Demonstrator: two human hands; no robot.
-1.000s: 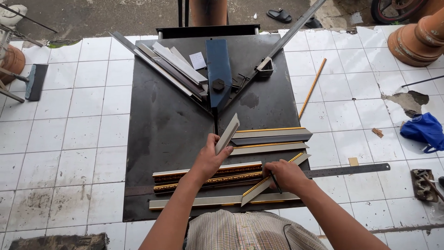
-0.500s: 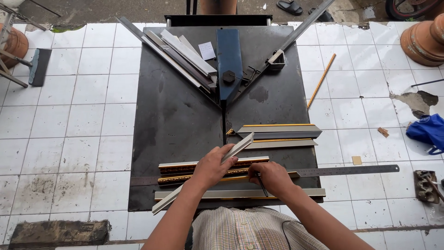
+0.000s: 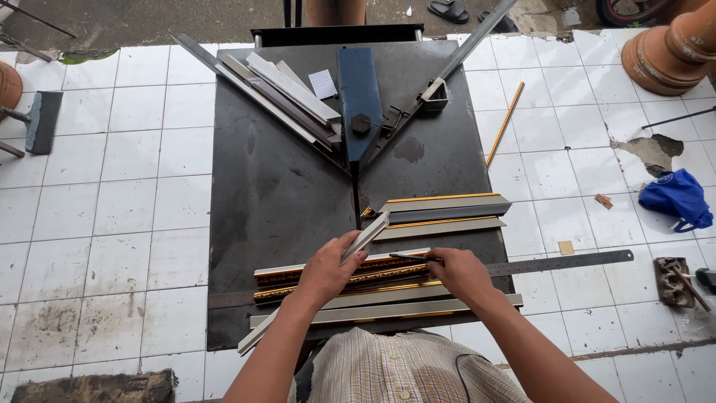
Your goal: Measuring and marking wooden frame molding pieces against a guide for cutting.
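My left hand (image 3: 328, 270) grips a long grey moulding strip (image 3: 371, 233). The strip lies diagonally, from the table's front left edge up toward the centre. Under it lie several stacked mouldings, gold-and-brown ones (image 3: 287, 275) and a grey one (image 3: 418, 307), all running left to right. My right hand (image 3: 461, 272) rests on this stack and pinches a thin dark pencil (image 3: 409, 257) that points left. A long steel ruler (image 3: 567, 262) lies across the stack and sticks out to the right.
The black metal table (image 3: 268, 186) carries a blue mitre cutter (image 3: 359, 93) with V-shaped fences and spare strips (image 3: 287, 86). Two more grey-gold mouldings (image 3: 447, 209) lie mid-table. On the tiled floor are a yellow stick (image 3: 505, 123), a blue bag (image 3: 675, 198) and clay pots (image 3: 671, 45).
The grey strip has swung into a long diagonal under my left hand. My right hand has left the strip and now sits on the stacked mouldings with the pencil.
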